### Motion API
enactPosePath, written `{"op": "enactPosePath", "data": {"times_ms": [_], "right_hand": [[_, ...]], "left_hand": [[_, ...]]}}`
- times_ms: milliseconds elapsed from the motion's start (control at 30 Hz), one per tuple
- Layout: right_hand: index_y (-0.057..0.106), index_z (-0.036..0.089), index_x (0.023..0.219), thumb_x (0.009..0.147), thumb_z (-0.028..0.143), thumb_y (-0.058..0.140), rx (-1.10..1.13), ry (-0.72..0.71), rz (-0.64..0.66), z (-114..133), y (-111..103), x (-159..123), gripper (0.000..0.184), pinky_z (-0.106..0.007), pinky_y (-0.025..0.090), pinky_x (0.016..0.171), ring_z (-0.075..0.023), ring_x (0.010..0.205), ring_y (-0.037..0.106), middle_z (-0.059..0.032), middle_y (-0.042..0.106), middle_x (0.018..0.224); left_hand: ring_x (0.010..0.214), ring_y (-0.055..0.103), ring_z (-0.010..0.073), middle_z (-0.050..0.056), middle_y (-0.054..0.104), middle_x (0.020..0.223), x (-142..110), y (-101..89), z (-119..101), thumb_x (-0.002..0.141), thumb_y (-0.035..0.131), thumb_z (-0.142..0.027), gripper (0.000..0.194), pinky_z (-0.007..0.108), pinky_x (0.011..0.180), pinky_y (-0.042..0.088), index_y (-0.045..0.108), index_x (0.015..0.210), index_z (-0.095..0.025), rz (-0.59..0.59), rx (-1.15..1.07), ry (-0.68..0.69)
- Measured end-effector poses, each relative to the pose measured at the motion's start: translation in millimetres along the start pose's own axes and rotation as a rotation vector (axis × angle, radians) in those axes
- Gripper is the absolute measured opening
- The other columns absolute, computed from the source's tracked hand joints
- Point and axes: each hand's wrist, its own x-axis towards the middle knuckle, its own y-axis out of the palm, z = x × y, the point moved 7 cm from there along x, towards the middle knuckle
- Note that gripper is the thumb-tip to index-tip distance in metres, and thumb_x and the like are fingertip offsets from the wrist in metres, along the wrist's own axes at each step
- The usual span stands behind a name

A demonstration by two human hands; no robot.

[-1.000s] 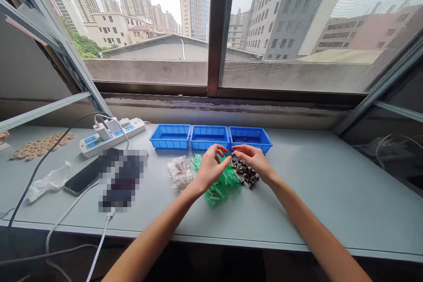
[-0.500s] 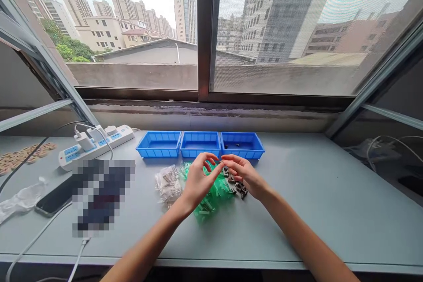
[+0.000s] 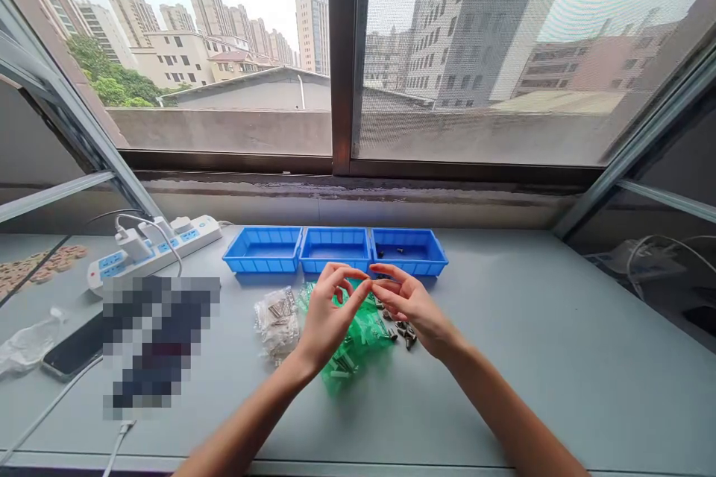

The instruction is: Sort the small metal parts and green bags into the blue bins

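Note:
My left hand (image 3: pixel 331 314) and my right hand (image 3: pixel 412 305) meet fingertip to fingertip above a green plastic bag (image 3: pixel 363 335) of small light-coloured pieces. Both are closed in a pinch; whatever lies between the fingertips is too small or hidden to name. Dark metal screws (image 3: pixel 403 333) lie loose beside the bag, partly under my right hand. To the left of the bag is a clear plastic bag (image 3: pixel 278 322) of metal pins or screws. Just behind my fingers stands the right blue bin (image 3: pixel 428 267), holding a few small dark pieces.
Two more blue bins, left (image 3: pixel 262 264) and middle (image 3: pixel 334 232), line up with the right one. A white power strip (image 3: pixel 162 257), a dark phone (image 3: pixel 75 350), cables and a crumpled clear plastic bag (image 3: pixel 30 343) occupy the left side. A window frame (image 3: pixel 342 89) rises behind.
The view has shifted a little, so the bins and bags sit slightly lower and further left. My hands stay pinched together above the green bag, with the fingers slightly rearranged.

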Motion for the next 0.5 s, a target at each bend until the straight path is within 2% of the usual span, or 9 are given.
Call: {"op": "enactPosePath", "data": {"times_ms": [233,300,433,500], "right_hand": [[0.067,0.023,0.096,0.056,0.046,0.079,-0.013,-0.024,-0.006,-3.7,-3.2,2.9,0.048,-0.020,0.019,0.041,-0.0035,0.047,0.032,0.0012,0.062,0.075],[0.069,0.022,0.091,0.055,0.047,0.079,-0.035,-0.035,-0.014,-2.6,-3.5,3.5,0.046,-0.020,0.020,0.041,-0.0039,0.047,0.031,0.0020,0.060,0.068],[0.073,0.017,0.079,0.052,0.052,0.077,-0.098,-0.037,-0.008,0.8,-0.3,4.6,0.044,-0.021,0.019,0.042,-0.0044,0.045,0.026,0.0060,0.045,0.048],[0.073,0.016,0.077,0.050,0.052,0.077,-0.121,-0.033,-0.034,2.7,-2.8,5.8,0.045,-0.021,0.018,0.041,-0.0041,0.044,0.025,0.0057,0.047,0.048]], "left_hand": [[0.066,0.054,0.0113,0.002,0.056,0.086,0.2,0.8,5.1,0.079,0.058,-0.044,0.026,0.025,0.061,0.042,0.063,0.077,-0.018,-0.019,0.016,-0.019],[0.065,0.053,0.0111,0.002,0.056,0.085,0.1,2.0,6.9,0.079,0.058,-0.045,0.028,0.025,0.058,0.041,0.062,0.076,-0.018,-0.020,0.019,-0.030],[0.063,0.051,0.0110,0.002,0.055,0.079,0.3,5.4,11.2,0.078,0.057,-0.047,0.032,0.024,0.056,0.039,0.062,0.069,-0.017,-0.008,0.041,-0.046],[0.063,0.051,0.0111,0.002,0.056,0.079,1.5,5.2,13.7,0.078,0.057,-0.046,0.031,0.024,0.057,0.039,0.062,0.069,-0.017,-0.016,0.041,-0.050]]}}
